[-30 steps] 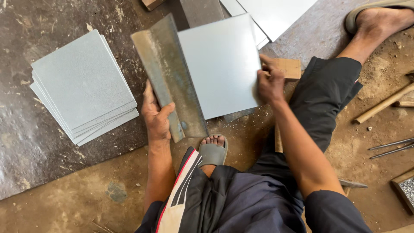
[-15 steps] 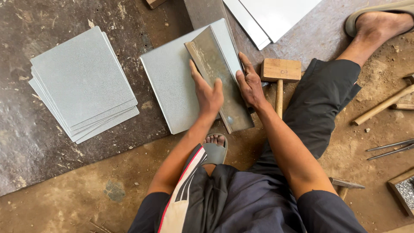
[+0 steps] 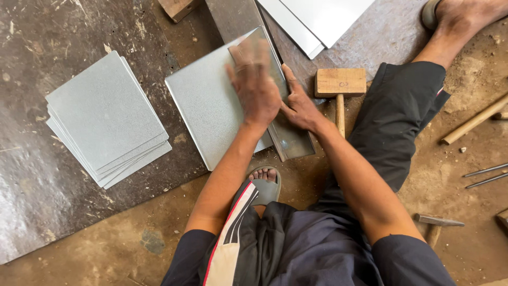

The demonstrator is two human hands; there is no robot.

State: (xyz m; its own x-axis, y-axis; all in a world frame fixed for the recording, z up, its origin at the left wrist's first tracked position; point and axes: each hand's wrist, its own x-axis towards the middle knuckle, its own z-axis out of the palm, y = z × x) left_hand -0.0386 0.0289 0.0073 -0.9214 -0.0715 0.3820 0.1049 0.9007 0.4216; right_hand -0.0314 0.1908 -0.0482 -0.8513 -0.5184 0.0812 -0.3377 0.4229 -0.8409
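Person's sitting on the dirt floor with a square grey metal sheet (image 3: 209, 108) lying flat on a big dark steel plate (image 3: 47, 175) in front of them, and a darker, rusty-looking metal bar (image 3: 283, 127) laid along the sheet's right edge. Left hand (image 3: 255, 85) is on top of that bar, palm down, fingers spread out flat and pressing rather than curled around anything; it's motion-blurred so I can't make out the fingertips too well. Right hand (image 3: 299, 103) is just beside it, touching the bar's right side, also open and flat with the fingers pointing up along the edge, not gripping. The two hands are basically touching each other at the thumbs. The near end of the bar sticks out past the sheet's lower edge toward the person's sandalled foot (image 3: 263, 185). Just right of the hands there's a wooden mallet (image 3: 340, 85) lying on the plate with its handle pointing back toward the person's knee, close to the right hand but not touched. Off to the left, well apart from the sheet being worked, sits a slightly fanned stack of the same grey square sheets (image 3: 106, 119). Up top there are a few bigger pale sheets (image 3: 317, 18) overlapping each other, and a small wood block (image 3: 177, 8) at the edge. On the far right on the dirt: a wooden stick (image 3: 473, 121) and two thin metal rods (image 3: 486, 176).
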